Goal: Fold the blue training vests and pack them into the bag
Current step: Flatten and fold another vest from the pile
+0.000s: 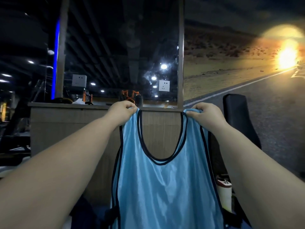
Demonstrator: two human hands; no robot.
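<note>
The left hand (121, 111) and right hand (204, 113) each pinch a shoulder strap; the vest (165, 187) hangs straight down between them, lengthwise vertical, equally near both.

Running off the bottom edge with the blue vest (165, 187) — hem not showing. Tucking the fingertips of the left hand (121, 113) and the right hand (206, 115) into the bunched shoulder straps, out of sight. Cutting both forearms at the lower corners. Peeking out between vest and right forearm as a white-and-red object (223, 184), too covered to identify. Hiding part of the dark padded seat (237, 116) behind the right arm. Blurring into dim shapes (85, 214) low at the left, and into small clutter (82, 100) on the ledge (66, 104) — unreadable. Washing out the wall picture (222, 66) under a bright glare (287, 58).
</note>
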